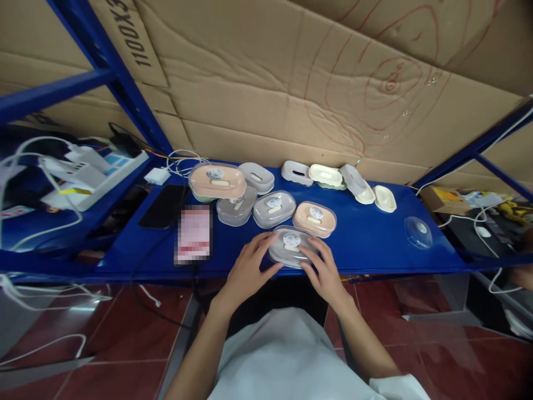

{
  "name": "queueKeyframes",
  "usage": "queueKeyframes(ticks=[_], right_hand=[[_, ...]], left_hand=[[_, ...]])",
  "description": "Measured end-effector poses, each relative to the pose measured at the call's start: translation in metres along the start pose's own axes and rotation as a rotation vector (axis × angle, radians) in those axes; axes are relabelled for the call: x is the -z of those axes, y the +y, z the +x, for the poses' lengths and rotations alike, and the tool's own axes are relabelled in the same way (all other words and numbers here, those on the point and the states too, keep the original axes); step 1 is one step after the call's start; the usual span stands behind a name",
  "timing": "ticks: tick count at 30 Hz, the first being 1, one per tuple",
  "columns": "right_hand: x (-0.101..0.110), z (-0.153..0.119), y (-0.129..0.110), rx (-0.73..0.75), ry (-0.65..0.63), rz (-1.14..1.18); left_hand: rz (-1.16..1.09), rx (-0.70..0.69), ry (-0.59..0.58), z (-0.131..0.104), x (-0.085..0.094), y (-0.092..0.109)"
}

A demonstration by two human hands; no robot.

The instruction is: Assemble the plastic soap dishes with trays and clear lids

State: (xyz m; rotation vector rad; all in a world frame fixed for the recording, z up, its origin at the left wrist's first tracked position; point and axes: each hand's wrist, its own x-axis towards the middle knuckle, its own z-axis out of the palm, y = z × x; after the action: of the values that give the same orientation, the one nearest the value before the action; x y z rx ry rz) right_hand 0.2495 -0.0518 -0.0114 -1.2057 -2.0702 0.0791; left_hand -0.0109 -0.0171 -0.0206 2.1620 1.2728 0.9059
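Observation:
At the front edge of the blue table (366,253), a grey soap box (287,256) with a clear lid and a round label lies between my hands. My left hand (250,264) grips its left end, thumb at the near side and fingers at the far side. On the opposite end, my right hand (325,272) holds it with curved fingers. Just behind it sits a peach soap box (315,218) with a clear lid. Two lidded grey soap boxes, one at the middle (273,209) and one farther left (234,210), stand beside it.
A lidded peach box (217,183) rests on a green one at the back left. Grey and cream soap dishes (327,174) line the back. A loose clear lid (418,232) lies right. A black phone (163,206) and a blurred-out device (193,234) are left. Cardboard (250,100) stands behind.

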Motion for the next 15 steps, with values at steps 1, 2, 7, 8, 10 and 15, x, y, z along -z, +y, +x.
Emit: queueKeyframes(ticks=[1, 2, 7, 8, 10, 15], right_hand=[[-0.002, 0.001, -0.001, 0.014, -0.017, -0.004], [-0.004, 0.002, -0.003, 0.025, -0.031, -0.008], [-0.012, -0.002, -0.004, 0.058, -0.032, -0.015], [-0.013, -0.002, -0.004, 0.059, -0.029, -0.016], [-0.014, -0.001, -0.003, 0.057, -0.035, -0.028], [0.003, -0.014, 0.005, 0.049, -0.043, -0.095]], left_hand=[[-0.013, 0.005, 0.006, 0.0, 0.0, -0.001], [-0.028, 0.01, 0.013, 0.0, 0.0, -0.001], [-0.078, 0.01, 0.039, 0.0, -0.002, -0.005], [-0.077, 0.009, 0.044, 0.001, -0.002, -0.005], [-0.067, 0.01, 0.05, 0.001, -0.003, -0.005], [-0.005, -0.001, 0.02, 0.0, 0.0, 0.0]])
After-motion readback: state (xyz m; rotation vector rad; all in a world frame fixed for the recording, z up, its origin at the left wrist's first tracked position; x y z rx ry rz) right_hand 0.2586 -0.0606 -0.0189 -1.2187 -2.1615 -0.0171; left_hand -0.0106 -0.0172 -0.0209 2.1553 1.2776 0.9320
